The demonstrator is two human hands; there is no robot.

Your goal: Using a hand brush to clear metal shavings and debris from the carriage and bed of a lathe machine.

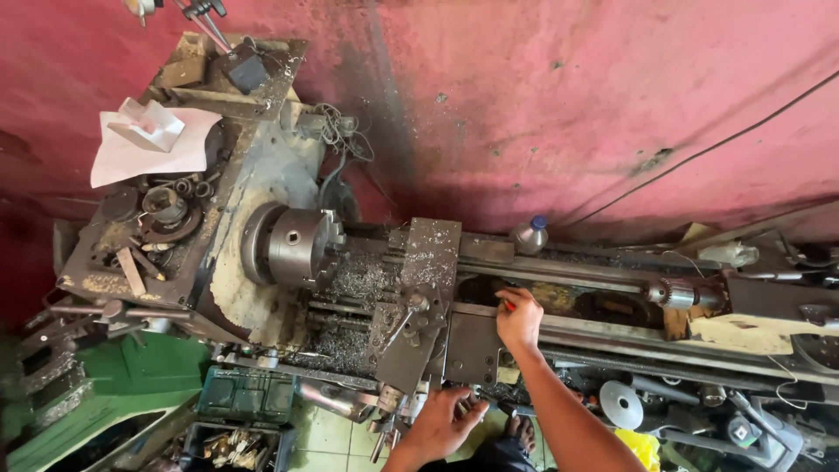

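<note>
An old metal lathe stretches across the view, its bed (594, 328) dark and oily. My right hand (518, 319) rests on the bed just right of the carriage (428, 288), fingers closed on a small red-tipped object. My left hand (444, 422) is lower, at the front of the carriage apron, gripping a handwheel or lever that its fingers mostly hide. The chuck (301, 246) sits left of the carriage with no workpiece showing in it. Metal chips (358, 280) lie heaped between chuck and carriage.
A drill chuck (677, 294) on the tailstock points left along the bed. A small bottle (529, 234) stands behind the carriage. The headstock top holds white paper (149, 140), rings and scrap. A green crate (246, 393) sits below, and a red wall rises behind.
</note>
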